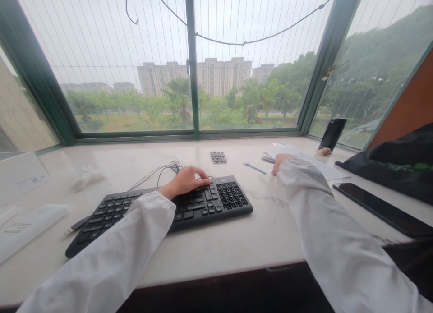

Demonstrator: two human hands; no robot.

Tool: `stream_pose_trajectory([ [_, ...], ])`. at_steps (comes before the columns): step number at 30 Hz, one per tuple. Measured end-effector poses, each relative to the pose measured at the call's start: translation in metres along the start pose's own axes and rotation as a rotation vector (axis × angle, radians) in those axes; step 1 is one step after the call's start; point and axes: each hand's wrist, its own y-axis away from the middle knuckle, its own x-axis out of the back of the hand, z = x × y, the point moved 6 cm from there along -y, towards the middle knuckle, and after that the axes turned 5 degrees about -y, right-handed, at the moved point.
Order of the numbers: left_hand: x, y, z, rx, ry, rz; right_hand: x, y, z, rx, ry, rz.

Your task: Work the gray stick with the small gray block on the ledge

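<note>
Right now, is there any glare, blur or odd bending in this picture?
Head view: pale daylight through the window, with soft sheen on the countertop; head view: the right sleeve looks stretched toward the lower corner, probably lens distortion; head view: the keyboard shows clear edges, but its key markings are hard to read.

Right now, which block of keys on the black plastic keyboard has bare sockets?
The rightmost block, the number pad: its square sockets lie bare, while the other blocks' visible black keys are capped.

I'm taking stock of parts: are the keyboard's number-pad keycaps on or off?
Off: the number pad shows open sockets, and loose keycaps lie grouped beyond the keyboard.
</note>
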Motion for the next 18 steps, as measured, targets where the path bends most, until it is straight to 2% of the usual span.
stream_pose_trajectory([
  [2,0.001,0.000,0.000,0.014,-0.016,0.016,-0.009,0.004,-0.002,-0.035,0.000,-0.042],
  [5,0.003,0.000,0.000,0.018,-0.026,0.060,-0.011,0.006,-0.003,-0.046,-0.020,-0.010],
  [10,0.011,-0.001,0.001,0.030,-0.068,0.171,0.007,0.002,-0.008,-0.017,-0.081,0.096],
  [12,0.015,0.000,0.002,0.037,-0.106,0.235,0.017,0.005,-0.020,0.035,-0.169,0.154],
  [14,0.019,0.001,0.006,0.031,-0.141,0.312,0.021,0.012,-0.043,0.145,-0.348,0.162],
  [16,0.023,0.003,0.012,0.006,-0.166,0.376,0.013,0.025,-0.076,0.312,-0.614,0.008],
  [18,0.025,0.005,0.019,-0.024,-0.184,0.412,-0.006,0.043,-0.112,0.437,-0.908,-0.318],
])
